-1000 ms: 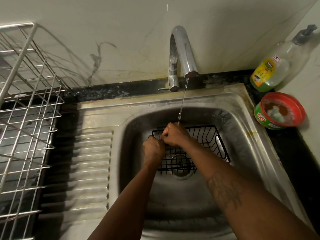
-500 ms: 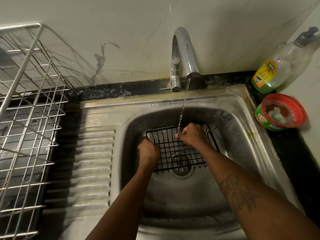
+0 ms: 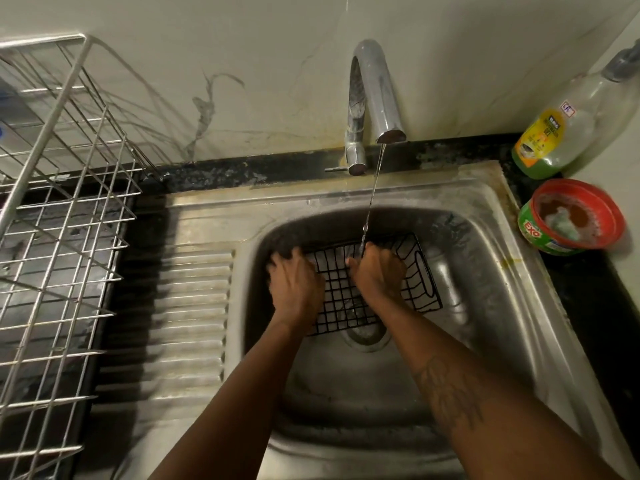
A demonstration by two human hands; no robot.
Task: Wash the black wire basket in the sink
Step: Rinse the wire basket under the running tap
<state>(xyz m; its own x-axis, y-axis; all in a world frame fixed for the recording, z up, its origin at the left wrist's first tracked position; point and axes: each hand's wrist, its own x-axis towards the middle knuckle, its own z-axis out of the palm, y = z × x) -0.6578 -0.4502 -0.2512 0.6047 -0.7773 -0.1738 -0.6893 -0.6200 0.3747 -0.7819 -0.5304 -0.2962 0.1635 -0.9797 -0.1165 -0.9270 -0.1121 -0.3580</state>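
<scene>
Both hands are down in the sink [image 3: 491, 258] on the black wire basket [image 3: 341, 292], which lies directly under them above the drain [image 3: 363, 336], its long axis running sideways from one hand across to the other. The left hand [image 3: 296, 289] covers the basket's left end with fingers splayed over the far corner; whether they hook the wires or only press on them cannot be told, since the palm hides the contact. The right hand [image 3: 379, 275] sits near the middle, fingers curled over the far rim and thumb pointing toward the left hand, gripping the wire. A stretch of open grid shows between the two hands, and the basket's right end wall reaches out past the right hand, uncovered. The thin stream from the faucet [image 3: 375, 98] falls just beyond the right hand's knuckles, touching the far rim there, so the right hand is the nearer one to the water. Judging from this, the rinse is mid-way. The end beyond the right hand lies off to the side of the stream, and reaching it probably calls for sliding the basket along its long axis toward the left hand, or turning it.
</scene>
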